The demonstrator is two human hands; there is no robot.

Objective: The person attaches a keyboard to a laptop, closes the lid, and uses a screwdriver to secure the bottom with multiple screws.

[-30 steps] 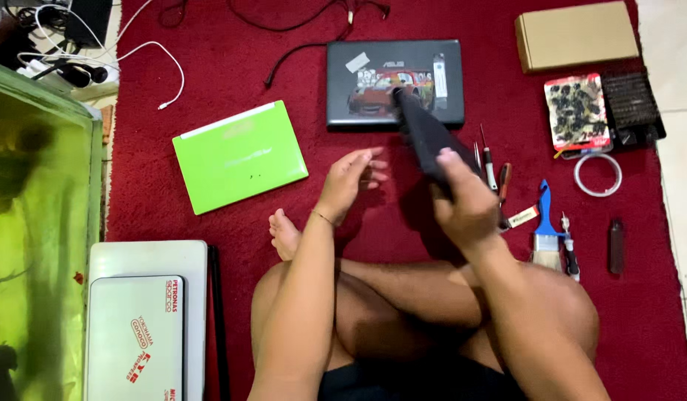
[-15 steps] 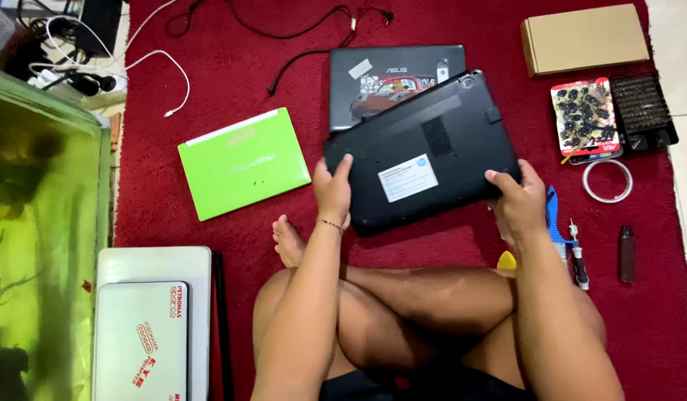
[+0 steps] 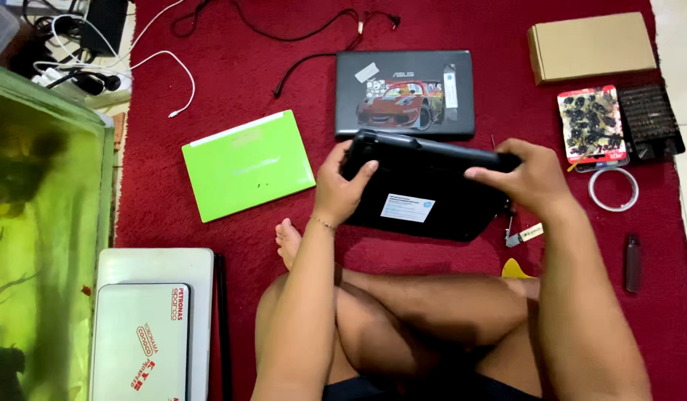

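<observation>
So the biggest thing on the floor is the red rug (image 3: pixel 232 223), and along its left edge sits a green-water fish tank (image 3: pixel 39 223) with a stack of pale laptops (image 3: pixel 150 327) just near of it. That whole left side is walled off, and I'd say anything swung that way risks knocking glass.

Middle of the rug: the black laptop (image 3: pixel 425 197) is held bottom-up and tilted above the crossed legs, white label facing the camera. The left hand (image 3: pixel 342 189) is clamped on its left edge, thumb over the far corner, and the right hand (image 3: pixel 525 178) is curled over the right far corner. Both are closed on it, nothing else in either hand.

Just past it, far side, lies a grey laptop with a car sticker (image 3: pixel 405 93), nearly touching the raised edge. Looks to me like a slip or a forward tip would drop one onto the other. The lime green laptop (image 3: pixel 247 163) lies to the left, near but apart.

The right is crowded with small stuff: a cardboard box (image 3: pixel 592 46), a screw tray (image 3: pixel 592 125), a bit set (image 3: pixel 650 119), a white ring (image 3: pixel 614 189) and a small dark stick (image 3: pixel 633 263). A wide right-elbow move could scatter those, I reckon. The open room is mostly the far left rug, and cables (image 3: pixel 165 67) trail there.
</observation>
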